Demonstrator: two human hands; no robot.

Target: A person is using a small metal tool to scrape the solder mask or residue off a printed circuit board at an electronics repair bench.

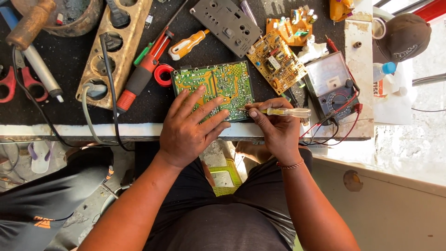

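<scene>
Both hands work at the near edge of the bench: our left hand (188, 128) lies flat with fingers spread on the green circuit board (214, 88), pressing it down, while our right hand (274, 125) pinches a clear-handled screwdriver (281, 111), its tip touching the board's right edge. Just right of our right hand sits an analog multimeter (332, 86) with red and black leads. Beyond the board lie a yellow circuit board (276, 61) and a grey panel (227, 23); left of our left hand rests a red-handled tool (139, 81).

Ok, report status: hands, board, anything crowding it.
Left hand flat on green circuit board. Right hand in grip on clear-handled screwdriver, tip at board edge. Multimeter and its leads close right.
</scene>
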